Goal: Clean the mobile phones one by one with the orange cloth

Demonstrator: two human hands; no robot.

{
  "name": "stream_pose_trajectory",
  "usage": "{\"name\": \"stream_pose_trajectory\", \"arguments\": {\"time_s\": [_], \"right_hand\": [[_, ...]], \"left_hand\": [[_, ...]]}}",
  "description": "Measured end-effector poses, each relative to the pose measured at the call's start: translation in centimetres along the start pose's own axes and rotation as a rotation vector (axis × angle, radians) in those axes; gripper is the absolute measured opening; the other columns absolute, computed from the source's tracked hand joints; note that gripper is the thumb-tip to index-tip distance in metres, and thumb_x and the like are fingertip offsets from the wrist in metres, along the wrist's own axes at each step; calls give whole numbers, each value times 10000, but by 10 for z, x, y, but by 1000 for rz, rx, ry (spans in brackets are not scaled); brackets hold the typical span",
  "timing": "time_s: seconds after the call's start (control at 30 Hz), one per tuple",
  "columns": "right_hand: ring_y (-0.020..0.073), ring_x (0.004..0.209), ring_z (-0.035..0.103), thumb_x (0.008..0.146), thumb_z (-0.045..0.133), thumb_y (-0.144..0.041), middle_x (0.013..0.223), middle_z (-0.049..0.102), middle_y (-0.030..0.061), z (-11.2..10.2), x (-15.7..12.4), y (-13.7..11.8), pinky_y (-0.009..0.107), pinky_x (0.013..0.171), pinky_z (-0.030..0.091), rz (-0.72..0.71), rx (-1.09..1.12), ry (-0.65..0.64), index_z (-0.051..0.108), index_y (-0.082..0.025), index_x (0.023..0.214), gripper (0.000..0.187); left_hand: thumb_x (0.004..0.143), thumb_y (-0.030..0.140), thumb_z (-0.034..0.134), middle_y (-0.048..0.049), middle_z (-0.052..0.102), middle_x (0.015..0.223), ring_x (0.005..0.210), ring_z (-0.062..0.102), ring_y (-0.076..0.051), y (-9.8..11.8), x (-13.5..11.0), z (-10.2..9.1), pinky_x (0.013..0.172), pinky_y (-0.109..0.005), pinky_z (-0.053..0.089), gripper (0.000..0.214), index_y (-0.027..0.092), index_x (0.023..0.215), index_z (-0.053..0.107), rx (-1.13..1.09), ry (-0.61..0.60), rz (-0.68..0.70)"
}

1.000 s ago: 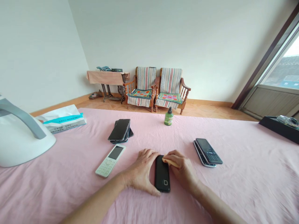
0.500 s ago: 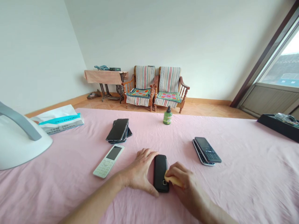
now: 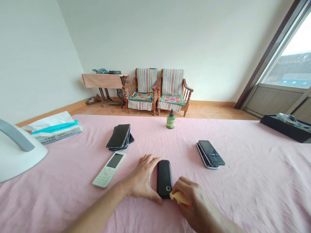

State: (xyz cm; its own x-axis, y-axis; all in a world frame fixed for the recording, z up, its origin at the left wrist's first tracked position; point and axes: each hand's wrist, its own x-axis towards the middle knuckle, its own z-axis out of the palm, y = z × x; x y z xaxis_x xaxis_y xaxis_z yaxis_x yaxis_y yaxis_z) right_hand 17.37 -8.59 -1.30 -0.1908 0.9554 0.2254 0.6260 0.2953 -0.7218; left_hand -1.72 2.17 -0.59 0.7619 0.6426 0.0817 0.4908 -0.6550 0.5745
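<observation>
A black mobile phone [image 3: 164, 178] lies back side up on the pink cloth, its camera window near the end closest to me. My left hand [image 3: 143, 178] grips it from the left, fingertips at the far end and thumb at the near corner. Pinched in my right hand [image 3: 190, 197] is a pale yellow cloth [image 3: 179, 197], which meets the phone's near right corner; much of it is hidden by the fingers. To the left lies a white keypad phone [image 3: 109, 170], and beyond it a stack of dark smartphones [image 3: 119, 136].
Two keypad phones [image 3: 211, 153] lie stacked on the right. A green spray bottle [image 3: 171, 120] stands farther back. On the left are a white appliance with a grey handle [image 3: 21, 155] and a tissue pack [image 3: 58, 127]. A black box [image 3: 286, 127] with cables sits at the far right.
My right hand has slid the yellow cloth along the phone's right edge toward its near corner. The left hand keeps its hold. The whole view has shifted slightly.
</observation>
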Motion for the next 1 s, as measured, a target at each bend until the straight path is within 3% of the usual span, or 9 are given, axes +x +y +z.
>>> {"name": "stream_pose_trajectory", "arguments": {"time_s": [0.07,0.13,0.27,0.43,0.6,0.73,0.87,1.0], "right_hand": [[124,698,579,620,470,48,779,602,-8,-8,0,-3,210,609,406,1,26,-9,586,-204,769,316],[120,685,573,659,470,35,768,592,-10,-14,8,-1,215,606,408,15,28,67,585,-203,775,289],[126,714,571,701,450,31,812,584,8,-12,30,6,231,638,428,-48,28,128,601,-198,814,297],[155,763,543,720,431,50,843,575,40,3,23,3,261,647,438,-159,-36,45,622,-199,808,326],[174,759,513,792,464,-14,785,586,46,5,7,-12,292,655,426,-341,-119,-100,610,-189,736,235],[156,777,507,788,408,49,809,580,40,4,38,0,272,660,420,-330,-102,-24,631,-186,752,326],[166,792,506,834,454,-18,769,570,44,7,74,18,293,699,432,-304,-148,68,656,-173,784,259],[163,804,503,811,452,18,793,581,39,12,61,4,290,716,423,-322,-116,17,645,-178,769,279]], "left_hand": [[379,535,820,-108,397,1296,1201,342,-365,-2,-1,0,1019,-539,266,1081,251,1312,356,8,-5,-11],[393,543,814,-117,372,1321,1227,314,-366,-4,-3,1,1031,-540,250,1100,243,1330,323,2,8,-19],[401,526,817,-99,408,1271,1195,352,-348,-4,-5,1,1015,-524,283,1032,257,1290,368,-6,17,-15],[399,494,820,-82,438,1208,1127,400,-329,1,-3,-2,979,-506,328,976,263,1253,407,10,21,-6],[383,474,818,-77,442,1178,1086,417,-316,4,-2,-3,966,-483,340,966,255,1230,406,9,32,10],[373,464,820,-66,452,1131,1047,426,-302,2,-2,-1,940,-463,360,938,252,1197,423,36,36,32],[401,482,806,-72,444,1131,1056,415,-305,1,-3,0,944,-468,349,911,231,1186,416,37,53,34],[400,465,804,-63,451,1104,1042,421,-302,0,-2,1,922,-453,360,872,233,1152,427,23,52,29]]}}
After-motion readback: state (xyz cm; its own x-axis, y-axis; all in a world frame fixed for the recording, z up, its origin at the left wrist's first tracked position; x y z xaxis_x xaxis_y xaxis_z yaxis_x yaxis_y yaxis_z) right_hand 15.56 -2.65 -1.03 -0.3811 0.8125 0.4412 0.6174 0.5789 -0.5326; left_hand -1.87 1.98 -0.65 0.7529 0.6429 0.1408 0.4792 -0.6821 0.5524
